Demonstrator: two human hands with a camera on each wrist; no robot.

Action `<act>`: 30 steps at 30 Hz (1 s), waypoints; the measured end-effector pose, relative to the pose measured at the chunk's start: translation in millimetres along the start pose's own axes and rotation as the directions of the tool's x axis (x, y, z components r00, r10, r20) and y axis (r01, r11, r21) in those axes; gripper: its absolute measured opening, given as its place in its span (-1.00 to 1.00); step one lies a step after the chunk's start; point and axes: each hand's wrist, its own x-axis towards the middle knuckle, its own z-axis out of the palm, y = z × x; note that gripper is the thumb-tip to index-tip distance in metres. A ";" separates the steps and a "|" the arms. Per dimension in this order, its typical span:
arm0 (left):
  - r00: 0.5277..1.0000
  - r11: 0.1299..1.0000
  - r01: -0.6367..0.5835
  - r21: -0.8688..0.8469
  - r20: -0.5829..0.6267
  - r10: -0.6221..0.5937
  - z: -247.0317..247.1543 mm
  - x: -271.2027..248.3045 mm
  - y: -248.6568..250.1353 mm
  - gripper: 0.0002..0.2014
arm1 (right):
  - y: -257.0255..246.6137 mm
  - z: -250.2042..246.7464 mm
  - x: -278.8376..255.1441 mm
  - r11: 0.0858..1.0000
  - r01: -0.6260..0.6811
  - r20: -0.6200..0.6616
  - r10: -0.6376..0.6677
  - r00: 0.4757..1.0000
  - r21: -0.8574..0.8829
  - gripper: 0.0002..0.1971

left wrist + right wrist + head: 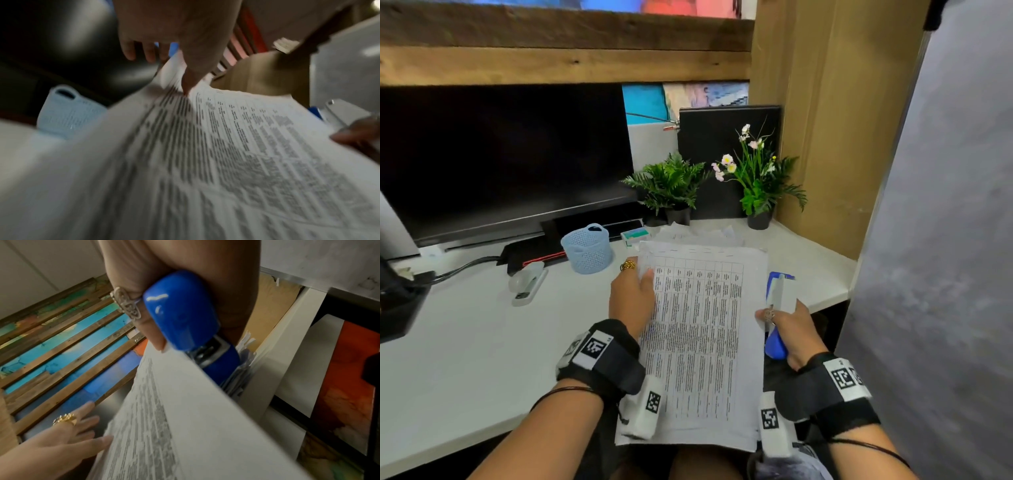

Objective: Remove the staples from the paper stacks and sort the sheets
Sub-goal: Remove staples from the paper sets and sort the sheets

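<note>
Paper stack point(702, 342) pinched by left hand point(631, 298) fingers; right hand point(791, 329) fingers grip blue stapler point(779, 301)

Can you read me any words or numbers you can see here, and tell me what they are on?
No text here can be read.
Paper stack: a printed table, far too small and blurred.
Wristband tags: black and white square codes, no words.
Small green and white box: print too small to read.
</note>
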 end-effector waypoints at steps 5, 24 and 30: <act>0.897 0.717 -0.441 0.540 0.247 0.366 -11.3 -0.8 17.6 -0.10 | -3.2 -1.4 1.8 0.994 0.007 0.094 0.003 0.996 -0.106 -0.71; 0.864 0.925 -0.372 0.070 0.390 0.318 -27.2 -10.7 42.7 -0.63 | -37.1 45.8 8.8 0.929 0.260 -0.192 -0.214 0.958 0.261 -0.62; 0.885 0.937 -0.340 0.085 0.367 0.288 -35.6 -17.4 39.1 -0.58 | -40.5 81.8 3.3 0.948 0.272 -0.088 -0.261 0.961 0.162 -0.78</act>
